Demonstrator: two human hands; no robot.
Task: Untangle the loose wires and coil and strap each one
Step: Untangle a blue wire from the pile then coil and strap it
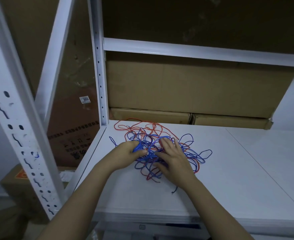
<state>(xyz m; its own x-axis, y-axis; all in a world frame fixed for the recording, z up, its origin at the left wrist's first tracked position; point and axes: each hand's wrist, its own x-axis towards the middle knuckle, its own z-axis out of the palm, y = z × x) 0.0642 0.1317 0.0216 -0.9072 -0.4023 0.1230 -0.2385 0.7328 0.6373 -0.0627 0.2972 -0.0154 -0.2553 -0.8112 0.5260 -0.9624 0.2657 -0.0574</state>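
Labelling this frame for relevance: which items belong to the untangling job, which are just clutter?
In the job:
- tangle of red and blue wires on the white shelf
- left hand, gripping blue strands
- right hand, fingers spread over the pile

Just lying about:
- cardboard boxes at the back
- labelled carton beside the rack

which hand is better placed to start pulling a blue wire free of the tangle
Left, probably. The left hand already grips a bunch of blue wire at the tangle's left edge, while the right hand rests flat on the tangled wires, suited to pinning them down.
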